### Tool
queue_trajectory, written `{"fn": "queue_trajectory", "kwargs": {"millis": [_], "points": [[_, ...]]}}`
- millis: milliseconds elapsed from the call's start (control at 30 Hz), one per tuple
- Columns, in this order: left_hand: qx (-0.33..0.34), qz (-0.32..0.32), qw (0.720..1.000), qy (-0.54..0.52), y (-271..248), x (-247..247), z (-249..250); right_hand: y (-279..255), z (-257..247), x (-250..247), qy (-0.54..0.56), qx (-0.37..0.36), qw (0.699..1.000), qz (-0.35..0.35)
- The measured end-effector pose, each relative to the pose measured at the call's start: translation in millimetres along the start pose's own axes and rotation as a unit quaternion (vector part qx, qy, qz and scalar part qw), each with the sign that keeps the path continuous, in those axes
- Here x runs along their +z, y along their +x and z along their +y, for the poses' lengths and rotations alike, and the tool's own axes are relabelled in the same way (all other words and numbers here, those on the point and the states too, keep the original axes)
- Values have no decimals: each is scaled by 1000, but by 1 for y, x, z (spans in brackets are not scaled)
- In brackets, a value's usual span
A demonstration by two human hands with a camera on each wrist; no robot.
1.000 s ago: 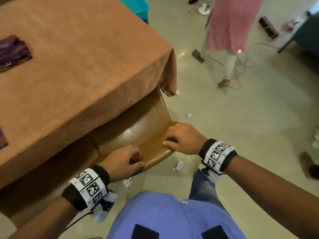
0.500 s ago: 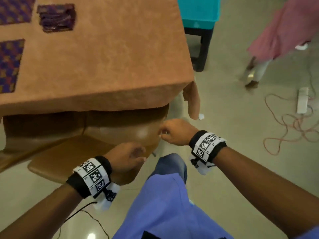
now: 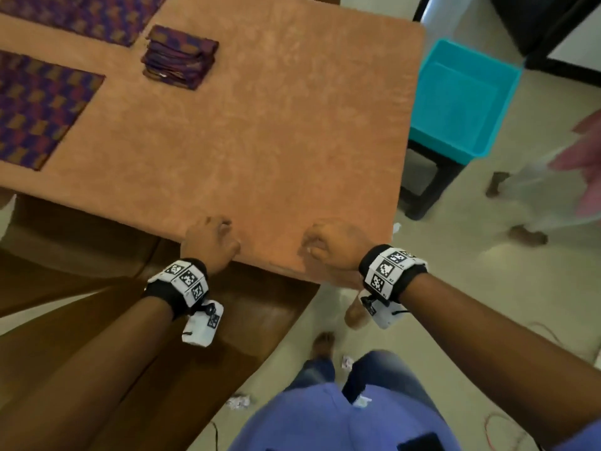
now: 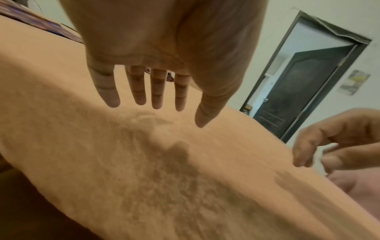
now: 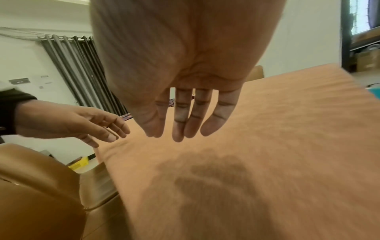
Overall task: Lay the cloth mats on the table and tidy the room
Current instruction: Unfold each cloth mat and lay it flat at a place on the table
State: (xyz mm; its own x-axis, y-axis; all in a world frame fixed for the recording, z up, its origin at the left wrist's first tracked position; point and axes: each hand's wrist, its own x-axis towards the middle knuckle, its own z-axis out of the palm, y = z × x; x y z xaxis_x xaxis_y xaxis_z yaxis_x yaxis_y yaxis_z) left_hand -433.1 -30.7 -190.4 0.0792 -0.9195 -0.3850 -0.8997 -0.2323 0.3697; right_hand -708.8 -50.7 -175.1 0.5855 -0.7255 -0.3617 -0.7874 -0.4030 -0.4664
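Observation:
Two purple patterned cloth mats lie flat on the orange-brown tablecloth: one mat point(image 3: 39, 109) at the left edge, another mat point(image 3: 81, 14) at the far left. A folded stack of mats point(image 3: 180, 56) sits beside them. My left hand point(image 3: 209, 242) and right hand point(image 3: 331, 245) hover just above the table's near edge point(image 3: 276, 271), about a hand's width apart. In the wrist views the left hand's fingers point(image 4: 141, 94) and the right hand's fingers point(image 5: 180, 123) hang loosely downward over the cloth. Neither hand holds anything.
A brown chair point(image 3: 227, 336) stands tucked under the table's near side. A teal bin point(image 3: 461, 96) rests on a black stool point(image 3: 429, 187) off the right corner. Crumpled paper scraps point(image 3: 239, 402) lie on the floor by my feet. Another person point(image 3: 569, 177) walks at the right.
Both hands have let go of the chair's edge and risen from below the tabletop to just above its near edge. The chair now sits further under the table.

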Motion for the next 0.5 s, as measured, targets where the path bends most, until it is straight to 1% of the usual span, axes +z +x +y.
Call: {"fn": "queue_trajectory", "kwargs": {"millis": [67,100,167,233,267,367,500], "points": [[-40,24,999,18,28,-15,-1,29,7,-20,-19,-22,999,-18],[-54,23,998,29,40,-21,-2,44,9,-30,-26,-32,999,-23],[-98,9,993,58,64,-35,-4,81,11,-50,-25,-52,998,-32],[-151,-14,987,44,84,-49,-12,122,10,-68,-27,-72,997,-31],[-168,-18,985,31,92,-55,-15,146,9,-74,-33,-86,996,-21],[-218,-6,975,30,116,-73,-29,240,1,-97,-44,-122,991,24],[-252,-27,967,23,137,-82,-34,359,-13,-123,-27,-135,985,101]]}}
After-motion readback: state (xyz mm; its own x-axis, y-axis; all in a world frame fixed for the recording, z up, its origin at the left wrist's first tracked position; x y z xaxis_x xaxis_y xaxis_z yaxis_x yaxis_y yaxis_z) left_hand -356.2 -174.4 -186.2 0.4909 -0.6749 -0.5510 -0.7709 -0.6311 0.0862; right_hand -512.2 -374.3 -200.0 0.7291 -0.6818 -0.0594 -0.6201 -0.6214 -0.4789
